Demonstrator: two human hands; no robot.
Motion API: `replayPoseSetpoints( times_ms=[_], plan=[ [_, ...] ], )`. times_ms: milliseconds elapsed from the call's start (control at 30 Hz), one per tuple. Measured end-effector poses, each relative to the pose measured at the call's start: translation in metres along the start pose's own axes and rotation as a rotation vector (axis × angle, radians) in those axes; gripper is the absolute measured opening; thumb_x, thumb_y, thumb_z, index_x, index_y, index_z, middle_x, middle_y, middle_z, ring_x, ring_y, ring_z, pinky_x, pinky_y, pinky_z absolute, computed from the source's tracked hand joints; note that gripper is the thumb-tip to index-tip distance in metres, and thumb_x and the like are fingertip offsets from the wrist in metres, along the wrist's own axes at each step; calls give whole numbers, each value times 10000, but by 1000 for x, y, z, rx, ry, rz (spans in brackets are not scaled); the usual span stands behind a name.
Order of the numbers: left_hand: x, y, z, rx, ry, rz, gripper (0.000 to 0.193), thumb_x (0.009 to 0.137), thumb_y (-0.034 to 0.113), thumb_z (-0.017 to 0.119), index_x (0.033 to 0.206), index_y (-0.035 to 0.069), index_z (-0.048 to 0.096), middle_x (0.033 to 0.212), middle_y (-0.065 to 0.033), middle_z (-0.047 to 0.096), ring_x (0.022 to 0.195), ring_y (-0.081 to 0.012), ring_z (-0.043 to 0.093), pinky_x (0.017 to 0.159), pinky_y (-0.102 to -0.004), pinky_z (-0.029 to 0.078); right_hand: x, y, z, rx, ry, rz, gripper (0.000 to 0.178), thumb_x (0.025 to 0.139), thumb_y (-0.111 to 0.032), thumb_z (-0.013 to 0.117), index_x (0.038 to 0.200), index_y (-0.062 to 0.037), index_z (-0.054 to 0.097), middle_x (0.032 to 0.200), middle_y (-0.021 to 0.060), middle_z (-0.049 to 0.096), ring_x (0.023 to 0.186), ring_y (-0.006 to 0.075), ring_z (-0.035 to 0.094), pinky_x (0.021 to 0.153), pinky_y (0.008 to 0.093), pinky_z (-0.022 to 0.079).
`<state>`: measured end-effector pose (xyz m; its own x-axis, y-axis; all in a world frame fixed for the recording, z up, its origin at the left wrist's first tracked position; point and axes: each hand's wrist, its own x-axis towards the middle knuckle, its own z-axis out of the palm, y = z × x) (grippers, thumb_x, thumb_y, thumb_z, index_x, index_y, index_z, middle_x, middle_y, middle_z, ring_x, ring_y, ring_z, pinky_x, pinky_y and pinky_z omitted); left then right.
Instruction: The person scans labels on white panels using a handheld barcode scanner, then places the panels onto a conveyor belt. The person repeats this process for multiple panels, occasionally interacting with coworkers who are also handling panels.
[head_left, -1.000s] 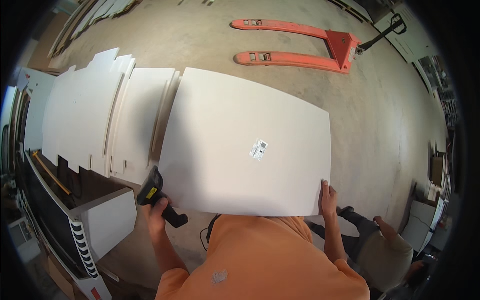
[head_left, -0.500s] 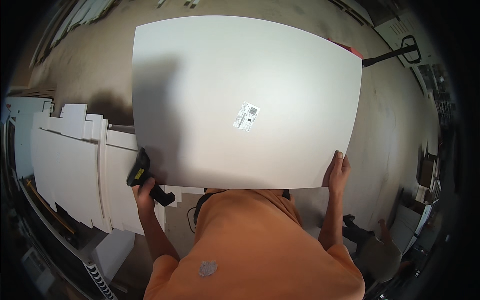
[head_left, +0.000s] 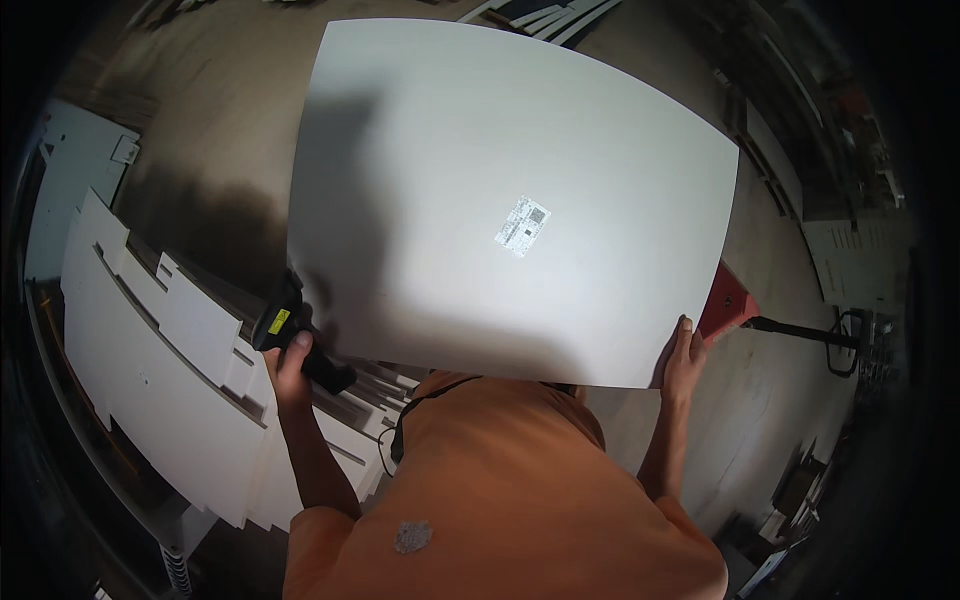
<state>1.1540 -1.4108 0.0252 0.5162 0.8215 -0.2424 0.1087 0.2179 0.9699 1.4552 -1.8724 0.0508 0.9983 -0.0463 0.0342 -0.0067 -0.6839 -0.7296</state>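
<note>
A large white panel (head_left: 450, 130) is held up in front of my body, its far edge raised toward the top of the view. Near its middle is a white printed label (head_left: 521, 227). My left hand (head_left: 290, 362) is closed around a black barcode scanner (head_left: 325, 370) with a yellow sticker, at the panel's near left corner. Whether its hidden fingers also bear the panel, I cannot tell. At the near right corner my right hand (head_left: 684, 362) grips the panel, thumb on top and the other fingers mostly hidden beneath.
Several white boards (head_left: 170, 400) lie stacked at the left. Past the panel's right edge stands a red pallet jack (head_left: 728, 305) with a black handle (head_left: 800, 333). Long strips (head_left: 550, 18) lie on the floor at the far side. A pale cabinet (head_left: 850, 255) stands far right.
My view has turned left with the panel, so the pallet jack appears lower on the right. The person at the lower right is out of view. Both hands keep their holds.
</note>
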Motion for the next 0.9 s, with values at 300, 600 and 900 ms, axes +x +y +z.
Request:
replayPoseSetpoints(
  times_ms=[300,600,900],
  plan=[
    [165,51,-18,-19,448,-84,487,797,287,753,1187,51,583,916,3,600,858,-115,555,787,-289,435,198,-171,296,6,-401,-245,511,1050,-372,522,774,59,516,709,5,464,685,112,404,608,311,371],
    [307,123,-98,-177,1099,12,365,811,242,760,1081,39,620,857,8,596,790,-108,562,730,-280,463,269,-459,649,-218,-1030,-474,562,1026,-445,500,985,97,642,869,202,675,807,252,626,760,420,488],
    [533,160,-229,-195,1267,-62,326,809,329,754,819,12,679,723,-3,611,637,-88,527,581,-275,409,259,-679,909,-293,-1241,-572,649,1016,-465,488,985,162,654,860,249,691,779,322,647,760,462,487]
  ],
)
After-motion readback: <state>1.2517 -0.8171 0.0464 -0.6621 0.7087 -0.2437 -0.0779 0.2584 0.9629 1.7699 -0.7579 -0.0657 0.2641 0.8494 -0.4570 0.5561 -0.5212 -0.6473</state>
